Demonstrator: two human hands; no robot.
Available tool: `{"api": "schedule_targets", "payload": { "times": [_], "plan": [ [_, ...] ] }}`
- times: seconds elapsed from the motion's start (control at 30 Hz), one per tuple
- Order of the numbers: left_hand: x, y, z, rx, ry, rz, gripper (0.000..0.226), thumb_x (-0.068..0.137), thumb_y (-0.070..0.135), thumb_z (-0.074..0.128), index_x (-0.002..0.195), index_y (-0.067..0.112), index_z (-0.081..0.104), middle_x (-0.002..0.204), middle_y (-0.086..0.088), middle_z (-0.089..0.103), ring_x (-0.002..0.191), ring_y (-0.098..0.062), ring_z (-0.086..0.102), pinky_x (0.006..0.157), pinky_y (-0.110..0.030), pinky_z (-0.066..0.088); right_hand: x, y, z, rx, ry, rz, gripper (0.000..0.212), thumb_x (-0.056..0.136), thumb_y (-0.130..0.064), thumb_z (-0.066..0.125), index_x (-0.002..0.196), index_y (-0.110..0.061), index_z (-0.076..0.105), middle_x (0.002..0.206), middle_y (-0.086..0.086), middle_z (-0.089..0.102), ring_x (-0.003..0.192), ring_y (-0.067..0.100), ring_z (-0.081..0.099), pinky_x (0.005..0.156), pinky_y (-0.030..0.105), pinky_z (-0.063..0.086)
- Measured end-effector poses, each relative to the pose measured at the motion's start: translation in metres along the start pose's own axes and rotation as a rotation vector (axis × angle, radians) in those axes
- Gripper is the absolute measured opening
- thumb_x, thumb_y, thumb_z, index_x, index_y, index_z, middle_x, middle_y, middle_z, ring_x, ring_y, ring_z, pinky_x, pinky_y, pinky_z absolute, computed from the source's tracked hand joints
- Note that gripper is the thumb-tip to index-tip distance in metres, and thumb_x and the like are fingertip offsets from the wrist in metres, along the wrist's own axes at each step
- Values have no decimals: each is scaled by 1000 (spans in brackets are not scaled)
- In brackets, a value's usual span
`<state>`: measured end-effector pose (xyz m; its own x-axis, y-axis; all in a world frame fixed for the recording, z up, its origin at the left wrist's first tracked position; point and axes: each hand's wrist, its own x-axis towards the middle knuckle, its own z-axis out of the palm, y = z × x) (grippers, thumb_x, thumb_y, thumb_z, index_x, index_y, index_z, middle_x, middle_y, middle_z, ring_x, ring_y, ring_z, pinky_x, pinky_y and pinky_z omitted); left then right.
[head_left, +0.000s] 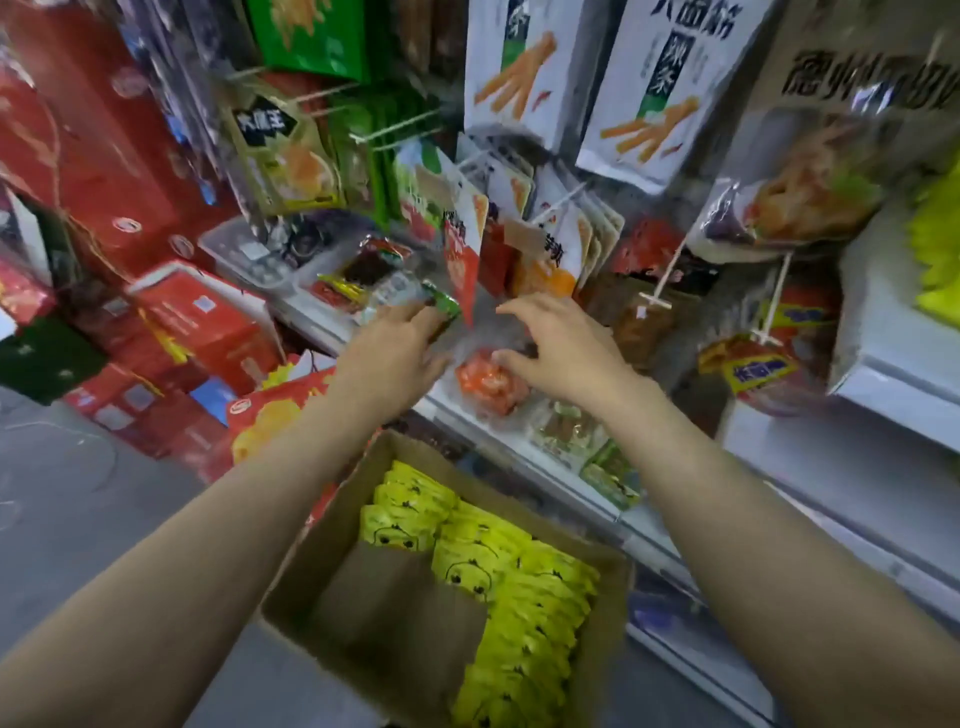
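Both hands reach forward to a white shelf (524, 451) crowded with snack packets. The left hand (395, 353) stretches its fingers toward a small green packet (442, 304), which sits right at the fingertips at the front of the shelf. Motion blur hides whether its grip pinches the packet or only touches it, so I cannot tell. The right hand (561, 348) is just beside it with its grip open, fingers spread and lightly bent, the thumb touching a clear bag of red snacks (485, 387) that lies on the shelf edge below the palm. Under both forearms stands an open cardboard box (322, 525) with 2 rows of yellow packets (519, 597) along its right side. White packs with orange strips (644, 88) hang on pegs above, and red boxes (208, 322) are stacked at the left.
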<state>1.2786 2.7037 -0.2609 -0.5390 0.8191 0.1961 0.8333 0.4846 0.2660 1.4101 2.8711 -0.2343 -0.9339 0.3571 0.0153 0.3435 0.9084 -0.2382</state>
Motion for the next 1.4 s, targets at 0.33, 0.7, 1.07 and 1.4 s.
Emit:
{"api": "schedule_targets", "payload": {
  "times": [0.33,0.7,1.07,1.4],
  "plan": [
    [-52,-87,187,-232,-479,-93,46,83,36,67,123,12,61,115,-20,64,107,-40,60,89,-45,47,-17,1,219,166,-451,252,51,88,-46,65,131,-21,56,129,9,60,121,30,54,92,38,48],
    [-126,-155,340,-259,-752,-312,75,81,33,75,146,21,39,150,-15,35,137,-35,33,111,-38,27,-74,33,399,239,-704,563,65,82,-41,75,139,-23,51,133,13,58,123,32,53,94,36,46],
    [-156,-178,376,-18,-602,-137,72,68,35,82,129,15,48,121,-17,47,108,-35,43,90,-47,41,-75,32,442,55,-668,562,64,75,-38,81,126,-14,50,130,10,52,124,30,46,89,37,46],
    [-173,-178,391,-491,-757,-631,70,64,27,88,126,21,57,119,-8,64,110,-28,58,89,-40,49,-90,38,441,599,-542,679,20,79,-25,80,80,-21,60,82,-10,59,77,8,56,61,16,37]
  ]
}}
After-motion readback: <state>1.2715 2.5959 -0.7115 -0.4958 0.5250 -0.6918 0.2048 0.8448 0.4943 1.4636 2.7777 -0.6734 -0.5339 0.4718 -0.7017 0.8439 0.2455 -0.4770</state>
